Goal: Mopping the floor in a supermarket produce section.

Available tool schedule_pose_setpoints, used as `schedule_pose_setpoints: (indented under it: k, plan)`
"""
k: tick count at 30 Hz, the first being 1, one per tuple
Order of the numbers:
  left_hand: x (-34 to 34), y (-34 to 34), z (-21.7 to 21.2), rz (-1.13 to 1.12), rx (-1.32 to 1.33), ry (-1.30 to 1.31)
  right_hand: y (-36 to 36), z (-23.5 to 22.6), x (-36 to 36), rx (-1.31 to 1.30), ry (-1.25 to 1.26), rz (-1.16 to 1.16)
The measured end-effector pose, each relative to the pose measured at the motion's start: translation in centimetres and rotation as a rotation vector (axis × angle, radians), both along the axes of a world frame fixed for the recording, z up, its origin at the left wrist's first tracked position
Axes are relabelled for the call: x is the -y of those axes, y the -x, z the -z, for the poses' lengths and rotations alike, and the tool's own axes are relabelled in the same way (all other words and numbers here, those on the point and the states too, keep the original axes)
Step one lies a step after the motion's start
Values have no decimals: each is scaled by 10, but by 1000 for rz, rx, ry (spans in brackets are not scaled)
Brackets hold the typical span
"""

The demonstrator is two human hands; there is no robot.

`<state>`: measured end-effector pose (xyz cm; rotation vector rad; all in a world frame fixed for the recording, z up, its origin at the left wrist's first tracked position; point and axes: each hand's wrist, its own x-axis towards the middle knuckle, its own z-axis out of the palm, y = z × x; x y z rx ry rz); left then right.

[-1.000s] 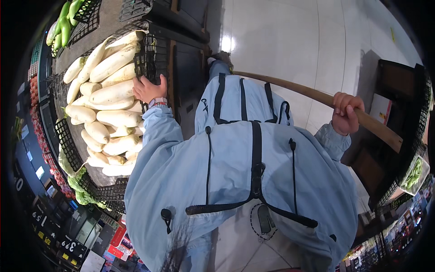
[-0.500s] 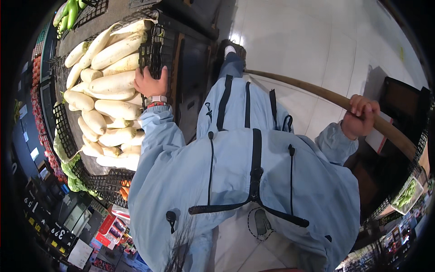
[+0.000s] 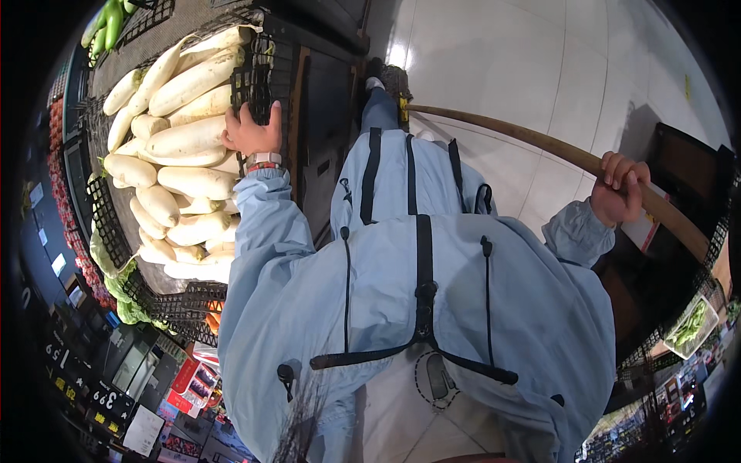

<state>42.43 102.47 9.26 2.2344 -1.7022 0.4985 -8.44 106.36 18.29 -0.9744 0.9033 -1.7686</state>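
Observation:
My left hand (image 3: 256, 133) rests at the right rim of a black plastic crate (image 3: 252, 81), its fingers spread and thumb apart. White radishes (image 3: 185, 139) lie heaped beside the fingertips; whether the fingers touch one I cannot tell. On the other side, my right hand (image 3: 620, 187) is closed around a long wooden pole (image 3: 525, 137). The pole slants across the floor from lower right to near my foot. At its far end sits a dark, rough-looking head (image 3: 395, 86) with a yellow patch, too unclear to name.
Green vegetables (image 3: 108, 27) lie at the far left, leafy greens (image 3: 127, 297) and carrots (image 3: 214, 318) near the radishes. A dark stand (image 3: 683, 174) is at right, with packed greens (image 3: 691, 328) below it. Pale floor tiles (image 3: 494, 46) stretch ahead.
The pole's far end and my foot have shifted slightly left and up in the picture. Both hands keep their places, the left on the crate rim and the right around the pole.

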Motion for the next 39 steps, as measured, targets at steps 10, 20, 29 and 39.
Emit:
schedule_pose_setpoints:
  k: [10,20,29,39]
  plan:
    - [7,2,0,-31,-56,26,-71,-29,28,-75,-45,-212]
    - [-7,-4,7,64,-10,107,-54,-2,60,76,-161,-69]
    - [-2,1,8,22,162,135,-52,10,58,127,-138,95]
    - [3,4,10,20,248,163,-5,11,-33,125,-223,502]
